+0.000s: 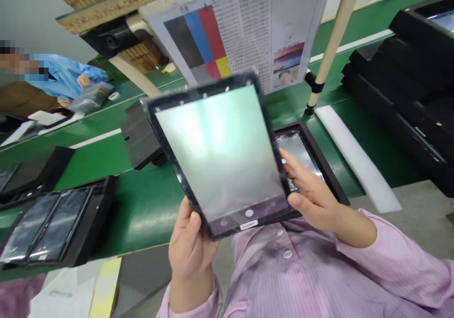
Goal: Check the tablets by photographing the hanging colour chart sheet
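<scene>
A black-framed tablet (223,157) is held up and tilted in front of me. Its lit screen shows a camera view with a white shutter button, and a small white label is on the bottom bezel. My left hand (191,242) grips its lower left corner, thumb on the front. At the lower right edge, my right hand (315,195) holds it with thumb and fingers. Behind my right hand, a black foam tray (331,181) holds a film-wrapped device, partly hidden by the tablet.
Black trays with wrapped devices (58,226) lie on the green bench at left. Dark trays (400,91) are stacked at right, beside a white foam strip (358,159). A printed colour chart (241,30) hangs ahead near a beige pole (333,39). A person in blue (67,74) works opposite.
</scene>
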The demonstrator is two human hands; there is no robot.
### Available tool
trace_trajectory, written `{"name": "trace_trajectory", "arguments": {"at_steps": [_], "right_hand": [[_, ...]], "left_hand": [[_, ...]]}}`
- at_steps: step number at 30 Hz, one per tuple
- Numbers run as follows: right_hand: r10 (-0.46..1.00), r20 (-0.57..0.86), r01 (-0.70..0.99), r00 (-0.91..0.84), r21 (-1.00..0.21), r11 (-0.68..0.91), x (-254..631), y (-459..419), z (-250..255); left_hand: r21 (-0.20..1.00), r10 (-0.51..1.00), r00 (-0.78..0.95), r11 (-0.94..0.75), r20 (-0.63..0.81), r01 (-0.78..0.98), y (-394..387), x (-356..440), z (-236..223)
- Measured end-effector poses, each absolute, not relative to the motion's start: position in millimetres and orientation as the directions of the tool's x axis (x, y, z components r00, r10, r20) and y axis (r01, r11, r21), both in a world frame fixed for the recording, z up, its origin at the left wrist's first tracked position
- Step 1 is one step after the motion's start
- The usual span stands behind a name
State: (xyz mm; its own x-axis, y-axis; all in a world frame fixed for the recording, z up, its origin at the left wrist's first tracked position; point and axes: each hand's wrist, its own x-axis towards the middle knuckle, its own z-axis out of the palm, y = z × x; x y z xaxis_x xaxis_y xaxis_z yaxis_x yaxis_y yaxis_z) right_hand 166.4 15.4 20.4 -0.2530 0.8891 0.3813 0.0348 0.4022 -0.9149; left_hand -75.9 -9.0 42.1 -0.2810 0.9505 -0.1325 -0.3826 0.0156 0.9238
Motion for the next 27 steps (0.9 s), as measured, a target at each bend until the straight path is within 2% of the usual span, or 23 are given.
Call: {"name": "trace_trajectory", "arguments": {"at_steps": [3,5,7,10,12,14,16,18,27], "right_hand": [[0.932,0.361,-0.261,-0.032,-0.903,0.341,156.9,14.6,30.2],[0.959,0.276,-0.389,0.062,-0.879,0.278,155.6,17.3,30.9],[0.974,0.204,-0.464,0.101,-0.856,0.228,157.3,22.6,28.7],[0.978,0.163,-0.439,0.131,-0.875,0.205,161.5,31.9,24.5],[0.976,0.163,-0.399,0.143,-0.893,0.208,164.1,36.9,22.5],[0.975,0.166,-0.353,0.146,-0.912,0.208,166.5,40.2,20.8],[0.978,0.162,-0.293,0.135,-0.936,0.195,168.9,41.8,18.8],[0.979,0.162,-0.239,0.124,-0.953,0.188,171.2,42.6,16.6],[0.987,0.155,-0.197,0.043,-0.967,0.161,175.3,46.3,5.6]], "left_hand": [[0.904,0.975,-0.215,-0.039,-0.060,-0.427,-1.4,-59.4,39.6],[0.896,0.978,-0.207,-0.075,-0.019,-0.438,5.0,-47.9,32.4],[0.896,0.961,-0.275,-0.150,0.033,-0.417,10.6,-36.9,22.1],[0.892,0.893,-0.387,-0.351,0.228,-0.285,15.0,-23.4,6.4],[0.889,0.858,-0.341,-0.444,0.385,-0.113,14.7,-18.1,0.0],[0.888,0.854,-0.243,-0.446,0.461,0.115,13.1,-15.5,-1.7],[0.860,0.864,-0.200,-0.381,0.461,0.339,11.6,-14.2,-0.2],[0.811,0.865,-0.192,-0.326,0.463,0.487,10.9,-12.8,1.8],[0.676,0.785,-0.205,-0.332,0.585,0.658,13.0,-6.4,0.4]]}}
